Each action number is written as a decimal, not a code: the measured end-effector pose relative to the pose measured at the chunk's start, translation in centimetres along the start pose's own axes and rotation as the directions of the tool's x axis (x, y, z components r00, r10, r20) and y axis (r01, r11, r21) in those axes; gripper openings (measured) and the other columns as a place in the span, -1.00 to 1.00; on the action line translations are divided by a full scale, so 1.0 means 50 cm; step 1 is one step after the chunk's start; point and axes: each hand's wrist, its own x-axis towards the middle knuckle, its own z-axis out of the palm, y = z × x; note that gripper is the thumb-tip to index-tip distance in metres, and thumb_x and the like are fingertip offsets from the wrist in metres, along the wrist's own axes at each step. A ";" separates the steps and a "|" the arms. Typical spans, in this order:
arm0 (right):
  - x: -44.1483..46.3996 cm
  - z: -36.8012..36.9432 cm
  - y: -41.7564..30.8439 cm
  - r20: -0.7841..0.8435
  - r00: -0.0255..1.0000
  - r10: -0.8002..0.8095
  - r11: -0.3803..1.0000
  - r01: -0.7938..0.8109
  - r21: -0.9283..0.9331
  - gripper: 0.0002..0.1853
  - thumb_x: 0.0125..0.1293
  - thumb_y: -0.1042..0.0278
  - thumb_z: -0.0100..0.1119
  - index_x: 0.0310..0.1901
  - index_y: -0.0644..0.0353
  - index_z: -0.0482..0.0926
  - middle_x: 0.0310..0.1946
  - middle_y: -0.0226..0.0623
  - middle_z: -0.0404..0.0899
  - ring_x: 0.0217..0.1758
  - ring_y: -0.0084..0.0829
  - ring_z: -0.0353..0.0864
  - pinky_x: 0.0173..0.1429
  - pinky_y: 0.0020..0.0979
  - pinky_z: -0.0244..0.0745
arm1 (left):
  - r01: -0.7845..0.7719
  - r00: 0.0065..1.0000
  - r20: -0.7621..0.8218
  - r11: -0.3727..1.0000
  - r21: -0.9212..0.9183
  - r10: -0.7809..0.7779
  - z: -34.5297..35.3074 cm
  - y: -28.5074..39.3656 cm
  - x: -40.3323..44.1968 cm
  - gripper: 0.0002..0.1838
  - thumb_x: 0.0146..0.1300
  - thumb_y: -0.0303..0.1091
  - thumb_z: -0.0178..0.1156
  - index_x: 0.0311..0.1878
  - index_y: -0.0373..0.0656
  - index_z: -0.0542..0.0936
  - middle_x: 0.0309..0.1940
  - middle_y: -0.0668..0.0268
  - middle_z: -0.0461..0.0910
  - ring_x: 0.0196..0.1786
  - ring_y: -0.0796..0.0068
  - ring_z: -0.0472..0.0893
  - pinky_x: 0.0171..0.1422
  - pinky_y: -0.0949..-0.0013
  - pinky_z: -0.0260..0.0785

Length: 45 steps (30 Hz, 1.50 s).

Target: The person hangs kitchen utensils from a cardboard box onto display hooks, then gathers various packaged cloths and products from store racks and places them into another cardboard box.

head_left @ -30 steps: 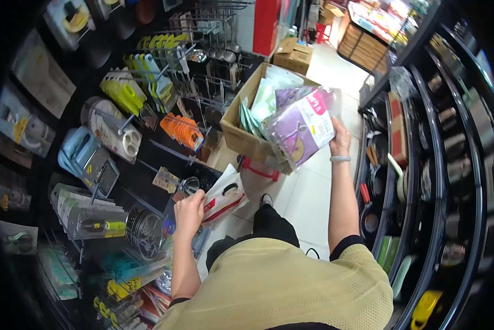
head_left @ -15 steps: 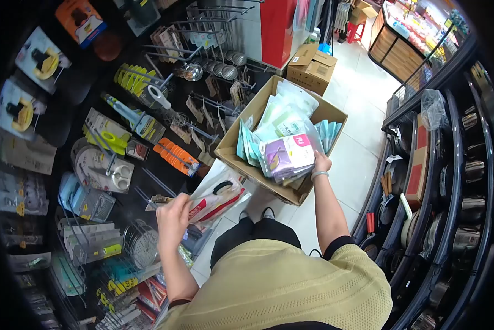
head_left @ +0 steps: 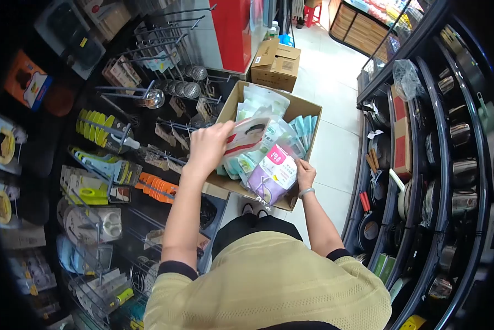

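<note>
My left hand (head_left: 207, 147) is closed on a flat clear-fronted package (head_left: 248, 135) with red and white printing and a dark shape inside. It hangs over the left part of an open cardboard box (head_left: 306, 106). A purple and white plastic packet (head_left: 272, 175) with a pink label is gripped at its right edge by my right hand (head_left: 306, 175), at the box's near side. Inside the box lie several pale green and white packets (head_left: 263, 100), with teal packets (head_left: 303, 131) standing along the right.
Hooks on the left rack carry orange utensils (head_left: 158, 188), green utensils (head_left: 95, 129) and metal ladles (head_left: 153, 99). Pans (head_left: 368, 231) fill the shelves on the right. Another cardboard box (head_left: 277, 66) stands behind, beside the tiled floor (head_left: 335, 129).
My left hand has brought the red and white package from the rack side to over the box. My right hand keeps its packet, now tilted more upright and nearer me. The view has shifted.
</note>
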 end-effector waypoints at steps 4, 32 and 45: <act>0.010 -0.019 -0.020 0.094 0.994 0.046 0.999 -0.048 0.021 -0.84 0.13 0.46 0.24 -0.30 0.37 0.65 -0.41 -0.30 0.66 -0.34 -0.60 0.56 -0.20 -0.58 0.43 | -0.079 0.992 0.101 0.997 -0.021 0.081 0.107 -0.046 0.088 -0.83 0.00 -0.49 0.09 -0.30 -0.04 0.52 -0.51 0.19 0.57 -0.41 0.10 0.57 -0.39 0.11 0.38; 0.199 0.125 0.069 0.435 0.877 0.201 0.976 -0.143 -0.163 -0.70 0.11 0.26 0.32 -0.20 0.31 0.65 -0.31 -0.28 0.67 -0.23 -0.54 0.57 -0.07 -0.51 0.43 | 0.456 0.801 0.530 0.857 -0.240 -0.278 0.479 0.140 -0.265 -0.21 0.02 -0.22 0.31 0.34 0.15 0.17 0.34 -0.08 0.02 0.25 -0.30 0.19 0.18 -0.08 0.23; 0.072 0.025 -0.022 0.095 0.918 -0.384 0.871 0.395 -0.291 -0.27 -0.01 0.25 0.41 0.17 0.36 0.30 0.11 0.03 0.32 0.16 -0.05 0.29 0.27 -0.14 0.15 | 0.839 0.472 0.246 0.347 -0.419 -0.846 0.606 0.142 -0.282 -0.51 0.16 -0.23 0.13 0.16 -0.15 0.38 0.00 -0.03 0.48 0.05 -0.03 0.47 0.14 0.10 0.32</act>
